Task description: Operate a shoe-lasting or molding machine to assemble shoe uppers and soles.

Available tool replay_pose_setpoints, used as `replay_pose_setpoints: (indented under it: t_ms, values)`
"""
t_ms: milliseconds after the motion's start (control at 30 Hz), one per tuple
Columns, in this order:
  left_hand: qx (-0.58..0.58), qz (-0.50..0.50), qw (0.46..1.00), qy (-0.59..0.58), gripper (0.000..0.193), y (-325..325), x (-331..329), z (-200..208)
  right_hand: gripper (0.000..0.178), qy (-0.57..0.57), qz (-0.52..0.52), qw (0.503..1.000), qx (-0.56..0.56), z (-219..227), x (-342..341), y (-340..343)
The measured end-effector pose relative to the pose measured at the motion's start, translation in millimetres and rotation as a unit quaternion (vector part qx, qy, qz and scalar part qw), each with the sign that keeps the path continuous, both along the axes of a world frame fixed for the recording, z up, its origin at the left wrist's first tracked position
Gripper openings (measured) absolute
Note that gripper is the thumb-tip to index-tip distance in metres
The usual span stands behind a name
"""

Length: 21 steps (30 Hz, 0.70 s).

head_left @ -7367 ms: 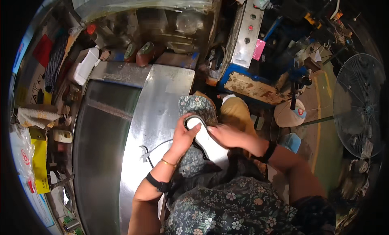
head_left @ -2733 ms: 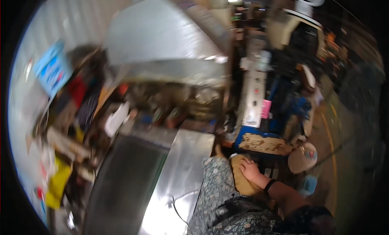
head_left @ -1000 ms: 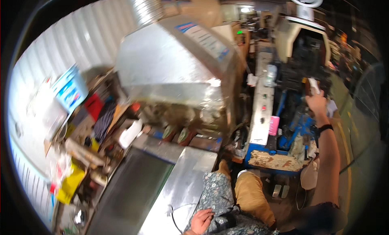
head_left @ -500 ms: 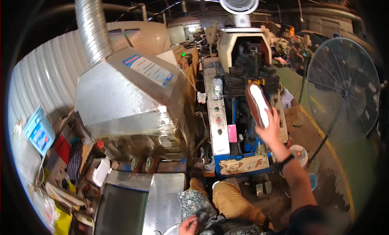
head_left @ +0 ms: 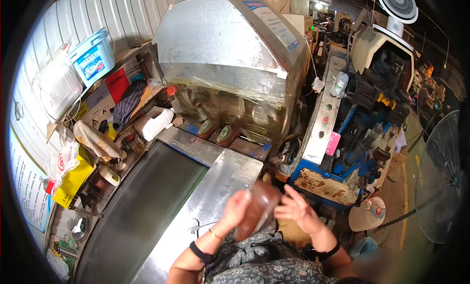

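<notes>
A brown shoe (head_left: 256,213) is held tilted over my lap, somewhat blurred by motion. My left hand (head_left: 238,209) is closed on its left side. On the other side, my right hand (head_left: 299,211) has its fingers spread, close to the shoe's upper end; whether a fingertip touches it I cannot tell. Beside my left wrist, a thin metal hook-like piece (head_left: 197,228) shows on the bare metal tabletop (head_left: 223,186). Two more brown shoes with pale soles, a left one (head_left: 205,129) and a right one (head_left: 226,136), stand beneath the metal hood (head_left: 220,44).
A dark conveyor belt (head_left: 152,201) runs along the left of the tabletop. Left of it, a cluttered shelf holds a white jug (head_left: 153,123) and a blue bucket (head_left: 92,59). To the right stand a blue-framed machine (head_left: 323,183), a white bucket (head_left: 367,214) and a large fan (head_left: 440,178).
My right hand has drawn back from the machine and opened. The shoe is over my lap, in my left hand, which has come up. The view has swung left and down.
</notes>
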<state>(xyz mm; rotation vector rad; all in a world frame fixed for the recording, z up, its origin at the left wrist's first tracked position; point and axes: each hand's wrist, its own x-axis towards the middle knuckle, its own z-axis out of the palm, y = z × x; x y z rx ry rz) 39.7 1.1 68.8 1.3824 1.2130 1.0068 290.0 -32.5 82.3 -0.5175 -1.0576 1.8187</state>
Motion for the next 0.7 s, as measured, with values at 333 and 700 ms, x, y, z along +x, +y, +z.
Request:
replay_pose_setpoints:
  t_ms: [333,700]
  values:
    - [0.129,0.119,0.938,0.3,0.043,-47,-126,-68,0.051,0.023,-0.032,0.934,-0.355,-60,-10,0]
    - [0.159,0.144,0.885,0.414,0.036,-86,-141,-134,0.047,-0.513,-0.311,0.782,0.169,-178,-136,276]
